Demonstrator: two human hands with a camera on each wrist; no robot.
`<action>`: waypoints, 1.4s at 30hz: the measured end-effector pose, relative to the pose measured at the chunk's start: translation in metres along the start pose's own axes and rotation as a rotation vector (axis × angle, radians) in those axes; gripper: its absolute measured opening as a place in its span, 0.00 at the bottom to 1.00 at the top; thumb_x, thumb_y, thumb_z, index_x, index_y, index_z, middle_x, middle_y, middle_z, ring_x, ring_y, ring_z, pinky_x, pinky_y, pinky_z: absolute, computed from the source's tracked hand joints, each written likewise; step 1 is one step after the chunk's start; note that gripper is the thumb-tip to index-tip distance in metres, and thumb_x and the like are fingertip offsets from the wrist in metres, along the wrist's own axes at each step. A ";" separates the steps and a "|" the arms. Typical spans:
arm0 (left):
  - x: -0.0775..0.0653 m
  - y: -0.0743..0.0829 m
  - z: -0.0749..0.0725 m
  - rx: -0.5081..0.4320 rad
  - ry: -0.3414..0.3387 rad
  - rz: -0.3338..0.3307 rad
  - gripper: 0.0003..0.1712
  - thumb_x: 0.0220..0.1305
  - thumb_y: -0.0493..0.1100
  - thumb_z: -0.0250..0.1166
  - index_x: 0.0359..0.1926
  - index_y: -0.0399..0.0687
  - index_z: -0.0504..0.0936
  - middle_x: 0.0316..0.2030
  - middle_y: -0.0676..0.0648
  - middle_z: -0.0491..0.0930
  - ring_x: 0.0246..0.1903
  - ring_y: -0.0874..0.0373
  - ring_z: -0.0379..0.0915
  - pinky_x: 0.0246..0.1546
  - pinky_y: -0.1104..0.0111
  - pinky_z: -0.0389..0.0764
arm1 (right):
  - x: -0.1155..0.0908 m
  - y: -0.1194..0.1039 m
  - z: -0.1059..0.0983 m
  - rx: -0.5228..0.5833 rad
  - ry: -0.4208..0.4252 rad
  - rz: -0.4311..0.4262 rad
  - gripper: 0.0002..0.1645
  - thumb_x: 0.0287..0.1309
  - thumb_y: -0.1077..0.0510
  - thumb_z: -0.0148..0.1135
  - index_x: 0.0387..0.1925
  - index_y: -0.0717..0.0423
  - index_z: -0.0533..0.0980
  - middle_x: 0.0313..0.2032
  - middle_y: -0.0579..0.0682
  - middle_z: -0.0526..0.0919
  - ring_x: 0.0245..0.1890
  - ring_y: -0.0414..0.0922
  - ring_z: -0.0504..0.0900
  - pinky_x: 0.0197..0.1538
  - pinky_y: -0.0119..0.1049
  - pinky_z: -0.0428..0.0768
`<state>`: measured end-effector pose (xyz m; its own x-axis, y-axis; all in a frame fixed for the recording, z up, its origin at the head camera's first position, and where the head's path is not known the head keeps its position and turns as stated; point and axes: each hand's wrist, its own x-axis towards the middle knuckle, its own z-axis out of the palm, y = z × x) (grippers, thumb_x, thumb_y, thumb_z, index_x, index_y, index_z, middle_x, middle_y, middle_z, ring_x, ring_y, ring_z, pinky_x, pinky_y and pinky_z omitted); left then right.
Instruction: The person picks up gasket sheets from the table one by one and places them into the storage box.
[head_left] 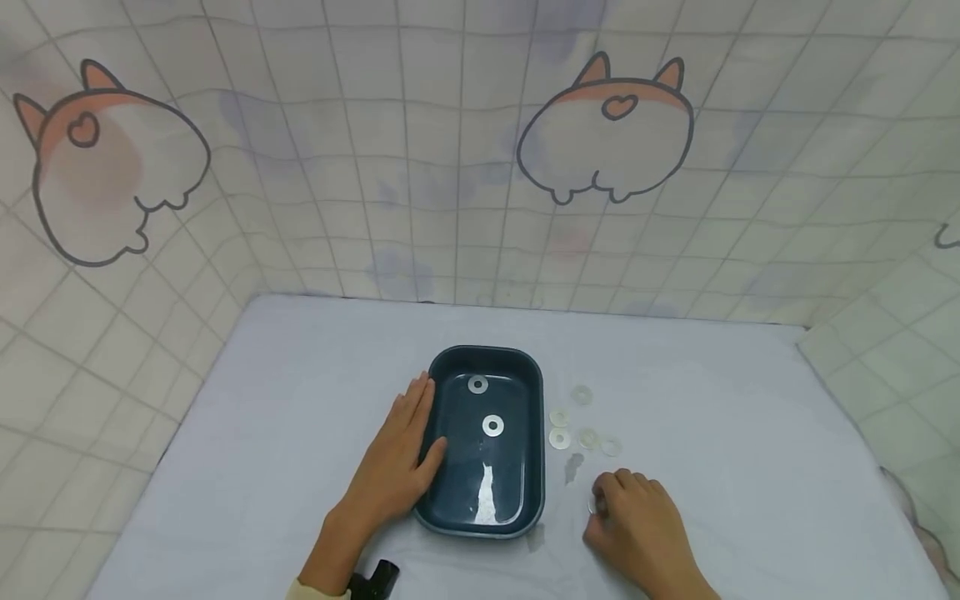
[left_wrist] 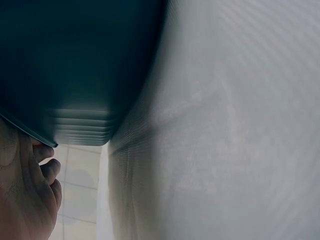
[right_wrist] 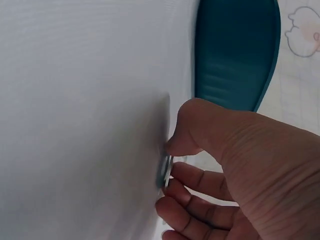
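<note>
A dark blue tray (head_left: 480, 492) lies on the white table, holding two flat silver washers, a far washer (head_left: 477, 384) and a nearer washer (head_left: 492, 426). Along the tray's left rim rests my left hand (head_left: 393, 454), fingers straight and thumb over the edge; the left wrist view shows its fingers (left_wrist: 42, 175) at the rim. To the right of the tray, my right hand (head_left: 637, 525) pinches a thin washer (right_wrist: 169, 170) between thumb and fingertips, close against the tabletop. Pale washers (head_left: 559, 438) lie between the tray and that hand, several in a loose group.
Small grey patches (head_left: 573, 467) mark the cloth by the tray's right side. A black object (head_left: 384, 575) sits at my left wrist. Behind the table (head_left: 712, 392) hangs a tile-patterned curtain (head_left: 450, 167) with cartoon animals.
</note>
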<state>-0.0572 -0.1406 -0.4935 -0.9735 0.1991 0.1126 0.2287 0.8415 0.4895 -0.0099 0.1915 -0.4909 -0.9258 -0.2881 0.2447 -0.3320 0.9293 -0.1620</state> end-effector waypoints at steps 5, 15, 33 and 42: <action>0.002 0.001 -0.002 0.011 0.011 0.002 0.49 0.75 0.52 0.61 0.87 0.51 0.46 0.87 0.51 0.45 0.86 0.51 0.44 0.86 0.48 0.55 | 0.001 0.003 -0.003 0.049 -0.029 0.037 0.13 0.37 0.58 0.77 0.29 0.49 0.82 0.25 0.41 0.78 0.27 0.39 0.73 0.35 0.39 0.78; 0.002 0.004 -0.003 -0.007 -0.007 -0.007 0.48 0.75 0.52 0.60 0.86 0.49 0.46 0.87 0.48 0.46 0.87 0.52 0.42 0.86 0.48 0.53 | 0.003 0.008 -0.006 0.099 -0.085 0.080 0.11 0.40 0.55 0.79 0.29 0.46 0.84 0.26 0.38 0.80 0.28 0.35 0.73 0.35 0.37 0.79; 0.003 0.002 0.000 -0.018 -0.001 0.001 0.47 0.76 0.50 0.60 0.86 0.49 0.47 0.87 0.50 0.45 0.87 0.52 0.42 0.86 0.48 0.52 | 0.015 0.005 -0.007 0.129 -0.062 0.058 0.10 0.44 0.56 0.78 0.32 0.46 0.85 0.28 0.38 0.82 0.32 0.36 0.75 0.52 0.45 0.86; 0.002 0.001 0.000 -0.012 -0.005 -0.001 0.48 0.76 0.51 0.60 0.86 0.49 0.46 0.87 0.49 0.45 0.87 0.51 0.42 0.86 0.49 0.53 | 0.023 0.006 -0.013 0.144 0.043 -0.049 0.13 0.39 0.58 0.80 0.31 0.46 0.85 0.29 0.38 0.84 0.32 0.35 0.79 0.45 0.41 0.83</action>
<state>-0.0591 -0.1395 -0.4923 -0.9737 0.2009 0.1076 0.2277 0.8358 0.4997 -0.0306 0.1940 -0.4737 -0.9001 -0.3195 0.2962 -0.4022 0.8706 -0.2834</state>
